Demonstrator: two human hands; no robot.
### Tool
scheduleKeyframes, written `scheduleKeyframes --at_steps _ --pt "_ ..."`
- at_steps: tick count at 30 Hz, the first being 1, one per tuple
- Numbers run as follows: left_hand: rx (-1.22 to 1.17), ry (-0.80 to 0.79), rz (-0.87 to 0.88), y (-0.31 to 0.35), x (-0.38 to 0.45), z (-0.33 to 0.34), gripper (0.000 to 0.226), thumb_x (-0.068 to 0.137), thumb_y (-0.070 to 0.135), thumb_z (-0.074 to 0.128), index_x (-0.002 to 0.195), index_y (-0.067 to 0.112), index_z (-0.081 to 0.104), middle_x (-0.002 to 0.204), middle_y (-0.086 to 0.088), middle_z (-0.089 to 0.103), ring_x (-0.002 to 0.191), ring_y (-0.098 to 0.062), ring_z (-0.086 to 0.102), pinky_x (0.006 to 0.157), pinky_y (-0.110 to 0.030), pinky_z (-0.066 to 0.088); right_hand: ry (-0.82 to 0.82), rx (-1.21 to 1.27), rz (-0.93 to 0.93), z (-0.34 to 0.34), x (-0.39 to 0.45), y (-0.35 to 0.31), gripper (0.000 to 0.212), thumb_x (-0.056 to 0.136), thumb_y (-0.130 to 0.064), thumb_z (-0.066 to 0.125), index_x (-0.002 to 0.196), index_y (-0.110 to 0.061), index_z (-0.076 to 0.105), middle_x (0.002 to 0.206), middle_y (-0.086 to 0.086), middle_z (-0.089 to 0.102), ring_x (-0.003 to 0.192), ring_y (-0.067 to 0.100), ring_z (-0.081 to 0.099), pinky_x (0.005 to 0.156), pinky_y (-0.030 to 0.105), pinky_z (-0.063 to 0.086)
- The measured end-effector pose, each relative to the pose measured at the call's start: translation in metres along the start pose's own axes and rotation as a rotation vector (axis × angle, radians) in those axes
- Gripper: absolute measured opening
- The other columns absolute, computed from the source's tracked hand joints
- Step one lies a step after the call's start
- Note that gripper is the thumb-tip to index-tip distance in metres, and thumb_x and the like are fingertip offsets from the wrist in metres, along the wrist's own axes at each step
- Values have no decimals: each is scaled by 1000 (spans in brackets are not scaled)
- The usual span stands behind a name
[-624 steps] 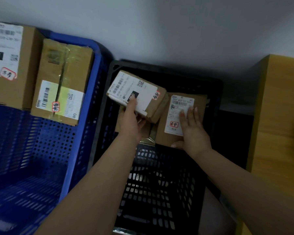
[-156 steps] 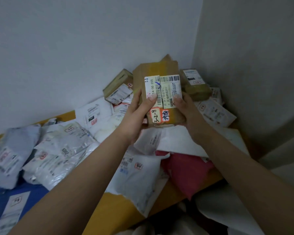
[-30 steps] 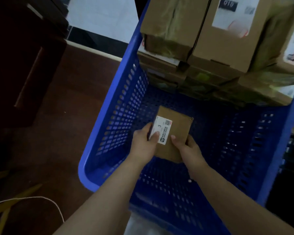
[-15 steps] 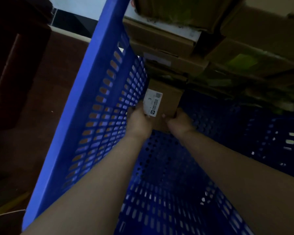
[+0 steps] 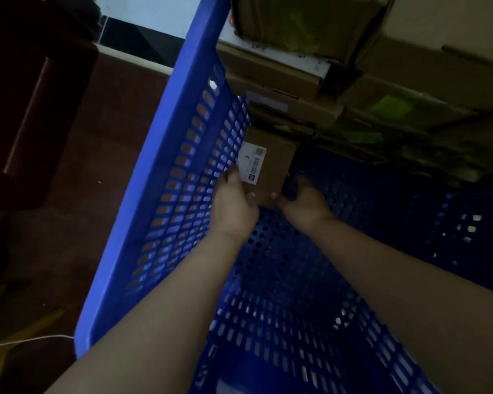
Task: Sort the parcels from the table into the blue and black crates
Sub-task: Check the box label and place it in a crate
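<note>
Both my arms reach deep into the blue crate (image 5: pixel 165 155). A small brown cardboard parcel (image 5: pixel 271 166) with a white label marked "3" lies low in the crate, against its left wall and under the stacked boxes. My left hand (image 5: pixel 234 200) grips the parcel's near left corner, thumb by the label. My right hand (image 5: pixel 302 200) holds its near right corner, fingers curled round the edge. The black crate and the table are out of view.
Several brown cardboard boxes (image 5: pixel 353 66) are stacked at the far end of the blue crate, some wrapped in tape. The crate's perforated floor (image 5: pixel 282 308) shows beneath my arms. Dark reddish floor (image 5: pixel 83 194) and dark wooden furniture (image 5: pixel 20 95) lie to the left.
The parcel, held in both hands, has moved deeper into the blue crate and now sits tucked against the left wall beneath the stacked boxes.
</note>
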State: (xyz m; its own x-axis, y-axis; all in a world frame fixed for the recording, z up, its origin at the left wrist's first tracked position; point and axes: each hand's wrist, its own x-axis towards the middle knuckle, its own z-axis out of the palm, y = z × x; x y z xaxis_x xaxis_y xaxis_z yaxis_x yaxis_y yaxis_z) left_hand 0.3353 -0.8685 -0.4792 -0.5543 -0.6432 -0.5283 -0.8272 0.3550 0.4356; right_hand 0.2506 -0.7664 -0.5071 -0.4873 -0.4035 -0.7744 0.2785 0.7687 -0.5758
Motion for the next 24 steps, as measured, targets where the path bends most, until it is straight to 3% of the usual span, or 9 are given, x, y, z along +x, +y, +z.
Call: scheduleKeyframes --at_steps 3,9,18,24 --pt "40 -29 68 11 -25 -17 70 95 18 58 153 14 19 149 -11 31 137 -24 33 110 -32 32 39 -79 -27 -22 -35 1 72 98 -41 53 155 -21 14 155 3 31 137 24 37 99 23 34" --pt "134 -113 239 58 -81 -70 62 95 29 60 149 15 33 148 -10 37 134 -24 36 107 -31 33 128 -173 -113 -71 -114 -14 70 95 -47 53 152 -21 23 151 8 37 133 26 41 107 35 38" --pt "385 -219 698 175 -167 -160 48 96 41 54 139 19 46 136 -2 48 125 -20 46 99 -35 44 371 -371 -255 -136 -272 -71 56 96 -49 51 143 -20 41 142 2 47 128 22 47 99 38 46" --pt "483 -176 1034 249 -236 -210 43 94 43 54 131 19 52 129 -6 54 120 -24 50 97 -35 43 664 -345 -278 -178 -392 -93 38 94 -42 55 120 -15 60 114 6 65 107 26 59 88 36 48"
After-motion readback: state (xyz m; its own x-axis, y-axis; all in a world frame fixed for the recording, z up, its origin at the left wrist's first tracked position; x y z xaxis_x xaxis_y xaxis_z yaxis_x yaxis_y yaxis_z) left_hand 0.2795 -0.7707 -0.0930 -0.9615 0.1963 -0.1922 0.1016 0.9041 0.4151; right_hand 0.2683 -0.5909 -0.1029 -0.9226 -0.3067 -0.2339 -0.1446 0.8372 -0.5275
